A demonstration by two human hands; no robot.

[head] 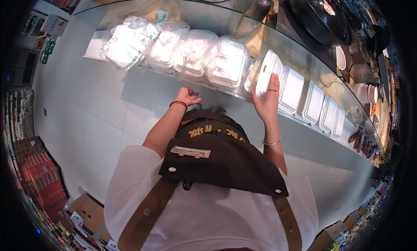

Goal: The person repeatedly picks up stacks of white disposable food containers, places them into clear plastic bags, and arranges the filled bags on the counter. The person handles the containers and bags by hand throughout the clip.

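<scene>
Along a white shelf under a curved glass pane stand stacks of white takeaway containers. My right hand (268,101) lies with its fingers flat against the side of a tilted white container (268,73), thumb apart. Just right of it is another stack of white containers (291,89). My left hand (189,96) hangs in front of the shelf with fingers spread, holding nothing. Beyond it are containers wrapped in clear plastic bags (195,54), a larger bagged stack (228,62), and a crumpled white plastic bag (130,39) at the left end.
The glass pane (294,42) arches above the containers. Behind it are a large black pot (319,16) and stacked paper cups (365,93). Further container stacks (329,112) run right, beside dark packaged items (360,142). Red boxes (42,179) and a cardboard box (86,212) lie at lower left.
</scene>
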